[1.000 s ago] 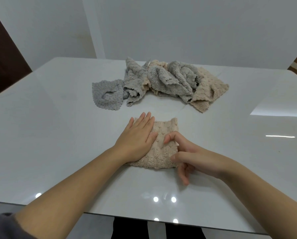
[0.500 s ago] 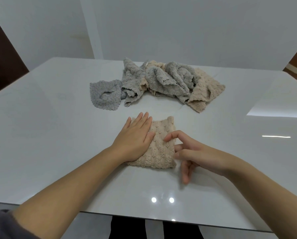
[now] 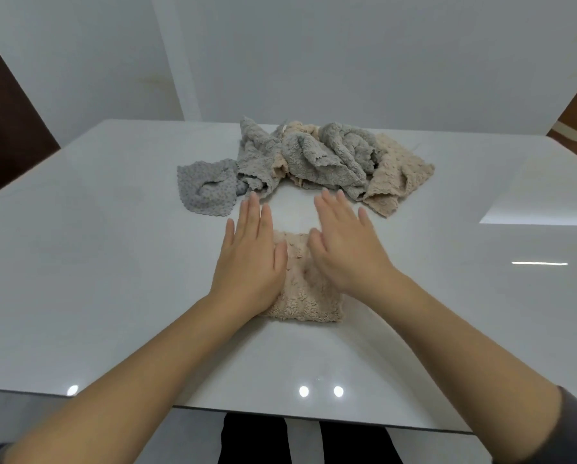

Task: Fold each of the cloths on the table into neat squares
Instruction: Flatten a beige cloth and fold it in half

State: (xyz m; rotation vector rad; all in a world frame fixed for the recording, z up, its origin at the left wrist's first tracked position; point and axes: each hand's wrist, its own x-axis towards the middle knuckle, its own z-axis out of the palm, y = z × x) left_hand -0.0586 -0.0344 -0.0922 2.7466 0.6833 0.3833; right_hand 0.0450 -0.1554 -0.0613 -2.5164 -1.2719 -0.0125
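White glossy tabletop (image 3: 113, 262) fills the frame below a plain white wall (image 3: 347, 61). We count two hands, one folded beige fleece cloth (image 3: 308, 296) at centre, one small grey textured cloth (image 3: 206, 190) folded roughly square left of centre, and one heap of crumpled grey and beige cloths (image 3: 330, 159) at upper centre; we cannot count the cloths in the heap. Our left hand (image 3: 250, 262) lies flat, fingers straight and together, on the beige cloth's left edge. Our right hand (image 3: 344, 249), blurred, fingers straight and slightly spread, covers its upper right part. The cloth shows between and below both hands.
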